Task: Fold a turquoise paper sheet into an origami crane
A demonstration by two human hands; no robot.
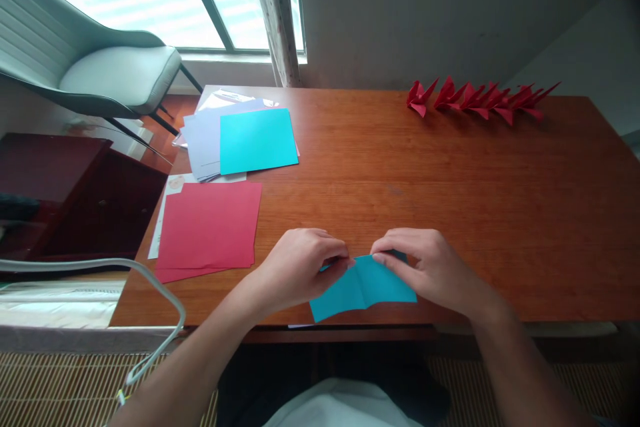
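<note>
A blue sheet of paper (385, 285) with a crease down its middle is held near the front edge of the table. My left hand (313, 263) is closed, pinching the top edge just left of the crease. My right hand (425, 260) pinches the same edge a little to the right, thumb and fingers together. The paper bends slightly along the crease, its lower edge toward me. Parts of its upper corners are hidden behind my hands.
Red paper sheets (210, 223) lie on the left of the wooden table (360, 193). Behind them, a blue sheet (259, 141) rests on pale lavender paper (204, 140). Several folded red paper cranes (493, 101) stand in a row at the back right. A chair (120, 77) is beyond the left edge.
</note>
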